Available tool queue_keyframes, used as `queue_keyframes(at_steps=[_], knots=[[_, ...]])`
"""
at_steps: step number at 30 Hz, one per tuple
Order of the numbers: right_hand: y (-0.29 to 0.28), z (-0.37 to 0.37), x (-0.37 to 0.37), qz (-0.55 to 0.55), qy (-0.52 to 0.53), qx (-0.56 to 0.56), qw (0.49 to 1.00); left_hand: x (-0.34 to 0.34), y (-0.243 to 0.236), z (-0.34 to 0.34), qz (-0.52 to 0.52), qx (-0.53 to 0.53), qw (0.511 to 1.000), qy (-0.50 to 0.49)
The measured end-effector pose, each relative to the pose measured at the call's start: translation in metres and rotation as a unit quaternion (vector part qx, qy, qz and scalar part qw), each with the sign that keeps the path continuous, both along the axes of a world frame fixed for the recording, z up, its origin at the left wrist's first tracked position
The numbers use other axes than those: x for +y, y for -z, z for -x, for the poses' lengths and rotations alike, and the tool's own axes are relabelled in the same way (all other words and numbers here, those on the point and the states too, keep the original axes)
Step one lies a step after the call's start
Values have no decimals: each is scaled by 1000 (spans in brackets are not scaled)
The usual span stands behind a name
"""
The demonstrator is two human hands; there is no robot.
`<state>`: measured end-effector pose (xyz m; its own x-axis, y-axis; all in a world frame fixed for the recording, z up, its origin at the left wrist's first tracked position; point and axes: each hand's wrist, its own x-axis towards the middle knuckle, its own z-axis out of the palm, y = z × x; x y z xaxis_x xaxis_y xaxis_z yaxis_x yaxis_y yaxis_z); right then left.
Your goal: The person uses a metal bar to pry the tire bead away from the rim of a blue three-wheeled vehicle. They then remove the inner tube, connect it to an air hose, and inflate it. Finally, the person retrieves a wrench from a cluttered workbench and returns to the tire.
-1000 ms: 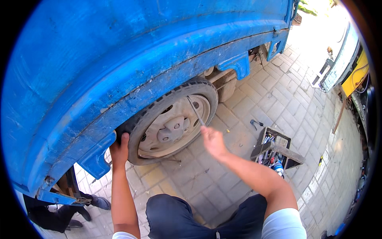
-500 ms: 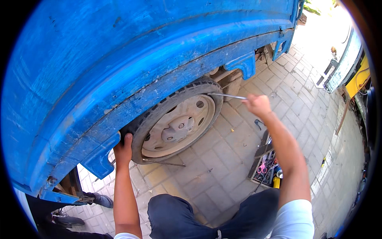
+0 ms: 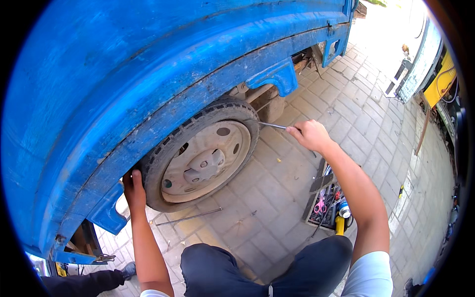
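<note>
My left hand [image 3: 134, 188] grips the left side of the tire [image 3: 151, 173], its fingertips partly hidden behind the tread. The tire is mounted on a dusty steel wheel [image 3: 195, 143] beneath the blue vehicle body [image 3: 114, 99]. My right hand [image 3: 309, 134] is closed on a metal bar [image 3: 271, 124], whose far end meets the upper-right edge where tire and rim join. A second thin metal bar [image 3: 195, 217] lies on the paving below the tire.
An open toolbox [image 3: 319, 203] with several tools, pink scissors and a can sits to my right on block paving [image 3: 252, 222]. A yellow panel [image 3: 438, 79] and a pale panel stand farther right. Another person's dark trouser leg and shoe [image 3: 127, 271] show at lower left.
My right hand has swung up and rightward with the bar, which now lies flatter against the rim's upper right. The bar below the tire now rests clear of the rim. My left hand stays on the tire.
</note>
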<state>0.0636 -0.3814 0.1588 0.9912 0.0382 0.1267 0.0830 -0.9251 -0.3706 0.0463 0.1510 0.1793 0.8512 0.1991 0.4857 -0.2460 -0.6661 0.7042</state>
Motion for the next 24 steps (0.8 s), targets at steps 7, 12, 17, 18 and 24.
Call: queue_keyframes(at_steps=[7, 12, 17, 18, 24], knots=[[-19, -45, -1, 56, -66, 26, 996, -27, -6, 7, 24, -21, 999, -19], [-23, -44, 19, 21, -16, 118, 993, -32, -5, 10, 14, -26, 999, -17], [96, 40, 189, -484, 113, 82, 864, -26, 3, 19, 28, -51, 998, -12], [125, 32, 228, -559, 179, 86, 805, -28, 14, 19, 51, -40, 998, 1], [142, 6, 250, -564, 76, -33, 822, 33, 65, 40, 111, -21, 993, 18]])
